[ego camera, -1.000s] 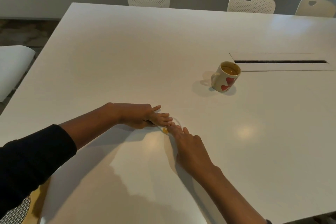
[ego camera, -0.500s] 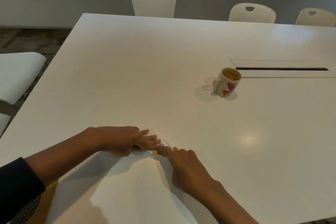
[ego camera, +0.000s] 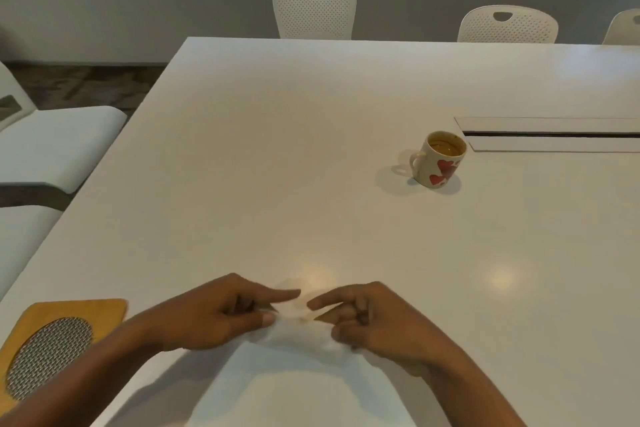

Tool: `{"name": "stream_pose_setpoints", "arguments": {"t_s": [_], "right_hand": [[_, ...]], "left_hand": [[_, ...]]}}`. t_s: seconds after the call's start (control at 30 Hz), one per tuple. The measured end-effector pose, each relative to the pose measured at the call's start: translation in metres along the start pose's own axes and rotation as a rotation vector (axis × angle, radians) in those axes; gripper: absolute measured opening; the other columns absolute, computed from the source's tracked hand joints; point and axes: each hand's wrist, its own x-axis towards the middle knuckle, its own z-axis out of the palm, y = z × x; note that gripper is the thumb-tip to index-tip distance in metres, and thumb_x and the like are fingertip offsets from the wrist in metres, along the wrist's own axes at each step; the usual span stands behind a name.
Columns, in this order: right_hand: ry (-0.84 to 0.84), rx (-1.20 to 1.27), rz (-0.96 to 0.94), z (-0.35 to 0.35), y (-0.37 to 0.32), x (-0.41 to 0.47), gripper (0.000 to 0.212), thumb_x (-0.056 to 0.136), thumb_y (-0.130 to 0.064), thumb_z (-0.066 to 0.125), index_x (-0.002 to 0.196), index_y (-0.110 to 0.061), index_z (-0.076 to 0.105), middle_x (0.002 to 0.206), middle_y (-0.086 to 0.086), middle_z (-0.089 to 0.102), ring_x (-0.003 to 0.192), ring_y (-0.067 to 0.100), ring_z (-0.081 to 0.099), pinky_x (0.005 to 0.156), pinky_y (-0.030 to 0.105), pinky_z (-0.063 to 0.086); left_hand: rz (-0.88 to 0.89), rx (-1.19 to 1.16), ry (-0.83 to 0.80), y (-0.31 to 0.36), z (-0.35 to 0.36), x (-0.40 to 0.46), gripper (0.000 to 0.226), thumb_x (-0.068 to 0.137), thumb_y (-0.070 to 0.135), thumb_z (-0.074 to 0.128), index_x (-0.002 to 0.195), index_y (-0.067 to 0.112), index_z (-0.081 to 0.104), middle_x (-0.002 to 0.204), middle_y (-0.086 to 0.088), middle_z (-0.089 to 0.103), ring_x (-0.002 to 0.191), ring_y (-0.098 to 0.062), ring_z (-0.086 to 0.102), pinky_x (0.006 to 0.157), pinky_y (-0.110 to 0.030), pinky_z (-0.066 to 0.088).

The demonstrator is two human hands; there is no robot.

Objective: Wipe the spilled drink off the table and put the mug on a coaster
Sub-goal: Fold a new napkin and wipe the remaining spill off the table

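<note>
Two bare forearms, left hand (ego camera: pixel 221 315), right hand (ego camera: pixel 377 319) — no rings, no sleeves

Bare table (ego camera: pixel 311 156) between hands and mug (ego camera: pixel 439 159); coaster (ego camera: pixel 59 336) left.

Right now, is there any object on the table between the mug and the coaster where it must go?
No, nothing visible stands between them. The mug stands far right; the coaster lies at the near left edge. Only both hands, left hand and right hand, holding a white tissue, are close to that line.
</note>
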Motion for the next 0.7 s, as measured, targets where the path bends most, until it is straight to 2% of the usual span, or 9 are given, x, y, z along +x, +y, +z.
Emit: {"name": "stream_pose_setpoints", "arguments": {"t_s": [0.07, 0.1, 0.17, 0.23, 0.33, 0.4, 0.47, 0.57, 0.7], "right_hand": [[0.019, 0.195, 0.007, -0.01, 0.003, -0.003, 0.048, 0.087, 0.01, 0.066, 0.12, -0.022, 0.079, 0.111, 0.01, 0.082, 0.089, 0.017, 0.077, 0.067, 0.021, 0.056], [0.035, 0.258, 0.006, -0.015, 0.005, -0.003, 0.046, 0.088, 0.01, 0.067, 0.12, -0.021, 0.079, 0.112, 0.013, 0.082, 0.093, 0.021, 0.078, 0.067, 0.023, 0.057], [0.094, 0.328, -0.005, -0.021, 0.01, -0.003, 0.043, 0.089, 0.01, 0.069, 0.118, -0.02, 0.08, 0.112, 0.015, 0.081, 0.096, 0.026, 0.078, 0.066, 0.024, 0.056], [0.162, 0.379, -0.019, -0.025, 0.015, -0.003, 0.042, 0.089, 0.013, 0.068, 0.114, -0.018, 0.081, 0.111, 0.014, 0.082, 0.098, 0.028, 0.078, 0.069, 0.026, 0.057], [0.303, 0.41, -0.061, -0.025, 0.02, -0.007, 0.04, 0.09, 0.014, 0.066, 0.112, -0.015, 0.081, 0.105, 0.011, 0.083, 0.098, 0.03, 0.08, 0.07, 0.027, 0.061], [0.376, 0.407, -0.086, -0.023, 0.021, -0.01, 0.038, 0.09, 0.01, 0.067, 0.113, -0.018, 0.08, 0.104, 0.007, 0.084, 0.097, 0.027, 0.08, 0.071, 0.026, 0.061], [0.411, 0.452, -0.102, -0.021, 0.021, -0.015, 0.035, 0.092, 0.005, 0.069, 0.113, -0.02, 0.08, 0.105, 0.004, 0.084, 0.094, 0.023, 0.08, 0.071, 0.024, 0.061], [0.403, 0.605, -0.115, -0.018, 0.022, -0.02, 0.028, 0.098, -0.002, 0.067, 0.111, -0.021, 0.083, 0.105, 0.008, 0.083, 0.083, 0.018, 0.078, 0.07, 0.027, 0.063], [0.314, 0.935, -0.098, -0.02, 0.021, -0.022, 0.024, 0.098, -0.019, 0.069, 0.117, -0.011, 0.081, 0.118, 0.014, 0.08, 0.109, 0.03, 0.078, 0.088, 0.037, 0.065]], "left_hand": [[-0.116, -0.166, 0.147, 0.01, 0.01, -0.001, 0.035, 0.097, 0.045, 0.06, 0.131, 0.053, 0.06, 0.073, -0.003, 0.061, 0.065, -0.006, 0.049, 0.067, -0.023, 0.039], [-0.151, -0.266, 0.196, 0.016, 0.015, 0.0, 0.033, 0.094, 0.046, 0.063, 0.127, 0.049, 0.065, 0.088, -0.001, 0.073, 0.077, -0.005, 0.062, 0.075, -0.022, 0.047], [-0.186, -0.448, 0.287, 0.029, 0.028, 0.005, 0.028, 0.091, 0.04, 0.066, 0.118, 0.039, 0.075, 0.116, 0.012, 0.076, 0.103, -0.01, 0.073, 0.088, -0.025, 0.058], [-0.198, -0.536, 0.446, 0.042, 0.043, 0.013, 0.021, 0.092, 0.032, 0.068, 0.11, 0.037, 0.079, 0.113, 0.008, 0.079, 0.103, -0.017, 0.076, 0.086, -0.026, 0.061], [-0.151, -0.382, 0.707, 0.061, 0.071, 0.026, 0.027, 0.093, 0.025, 0.07, 0.104, 0.049, 0.077, 0.106, 0.019, 0.078, 0.1, -0.005, 0.075, 0.082, -0.013, 0.057], [-0.083, -0.161, 0.79, 0.073, 0.091, 0.034, 0.036, 0.092, 0.02, 0.072, 0.115, 0.048, 0.072, 0.116, 0.028, 0.072, 0.109, 0.006, 0.069, 0.09, -0.008, 0.052], [-0.016, -0.016, 0.799, 0.079, 0.111, 0.043, 0.048, 0.092, 0.013, 0.071, 0.133, 0.038, 0.064, 0.137, 0.024, 0.062, 0.126, 0.005, 0.059, 0.103, -0.013, 0.047], [0.012, 0.082, 0.787, 0.082, 0.135, 0.057, 0.055, 0.095, 0.008, 0.067, 0.145, 0.026, 0.053, 0.156, 0.013, 0.045, 0.144, -0.005, 0.042, 0.114, -0.025, 0.041], [0.004, 0.119, 0.762, 0.086, 0.154, 0.074, 0.058, 0.101, 0.023, 0.055, 0.156, 0.024, 0.036, 0.165, 0.018, 0.025, 0.154, -0.01, 0.023, 0.119, -0.028, 0.033]]}}
